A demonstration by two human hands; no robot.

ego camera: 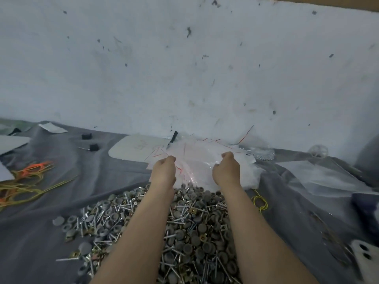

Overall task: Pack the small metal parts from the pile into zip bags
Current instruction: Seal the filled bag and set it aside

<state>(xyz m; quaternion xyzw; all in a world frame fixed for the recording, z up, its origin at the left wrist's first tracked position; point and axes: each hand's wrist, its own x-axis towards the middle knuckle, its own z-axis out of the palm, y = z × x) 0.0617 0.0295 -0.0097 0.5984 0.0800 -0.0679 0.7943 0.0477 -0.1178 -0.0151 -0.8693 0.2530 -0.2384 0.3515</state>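
Pinching clear red-striped zip bags (196,158), curled fingers (171,159) of left hand (164,172) and right hand (226,171).

The left grip (164,171) and right grip (226,171) sit side by side on the near part of the zip bags (201,158), which are heaped on the cloth (114,181) with the wall (184,68) beyond them. The pile of metal parts (184,222) lies nearer than both grips, under the forearms, touching the bags. A flat board (135,148) lies just left of the left grip, a cutter (171,139) beyond it, a tangle of bands (26,177) far to its left; a looped band (260,201) lies near the right grip's right.
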